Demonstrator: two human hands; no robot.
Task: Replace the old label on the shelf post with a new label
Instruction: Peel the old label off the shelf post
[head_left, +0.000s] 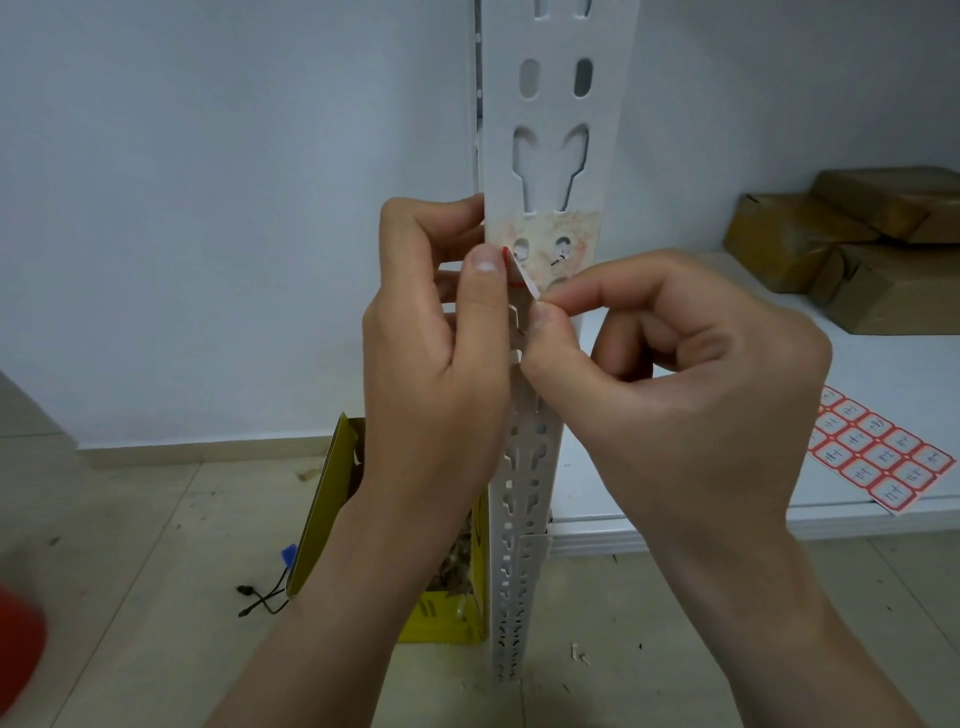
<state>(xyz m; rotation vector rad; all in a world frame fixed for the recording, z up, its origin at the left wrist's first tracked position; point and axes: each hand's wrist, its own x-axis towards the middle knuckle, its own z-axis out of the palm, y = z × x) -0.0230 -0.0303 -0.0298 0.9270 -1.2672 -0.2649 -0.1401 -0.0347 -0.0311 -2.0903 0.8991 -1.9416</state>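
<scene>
Right grip (675, 395) on old label (525, 281) corner

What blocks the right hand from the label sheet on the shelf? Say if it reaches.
Probably yes. The label sheet lies uncovered on the shelf beside the right hand, nothing between. That hand pinches the old label, though, and must release it first.

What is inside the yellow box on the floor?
Only brownish scraps show inside the yellow box; the left forearm and the shelf post cover the rest.
</scene>
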